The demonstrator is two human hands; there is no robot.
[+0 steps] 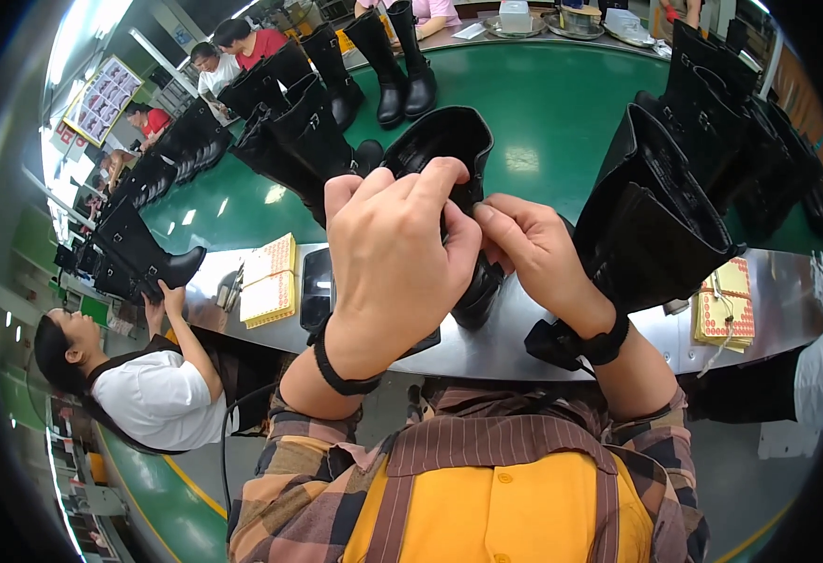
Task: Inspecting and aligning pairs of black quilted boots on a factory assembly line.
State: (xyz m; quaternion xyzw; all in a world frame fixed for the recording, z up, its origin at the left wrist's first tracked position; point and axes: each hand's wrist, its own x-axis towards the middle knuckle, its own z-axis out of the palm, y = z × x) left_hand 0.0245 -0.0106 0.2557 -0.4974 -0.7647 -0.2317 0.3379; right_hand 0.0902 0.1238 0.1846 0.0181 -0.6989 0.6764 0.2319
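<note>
A tall black boot [458, 131] stands in front of me at the table's near edge, its wide top facing up. My left hand [397, 258] is closed on the boot's near side, fingers curled over the shaft. Close beside it, my right hand [538, 253] is closed in a pinch, thumb and forefinger together against the shaft. What the right fingertips hold is too small and too hidden to make out. My hands cover much of the boot's middle; its lower part shows between them.
Another black boot [655, 216] stands just right of my right hand. Bundles of yellow tickets [269, 286] lie on the metal edge [637, 342]. More boots line the green table [515, 103]. At left, a co-worker [153, 394] handles a boot [135, 249]; others sit farther off.
</note>
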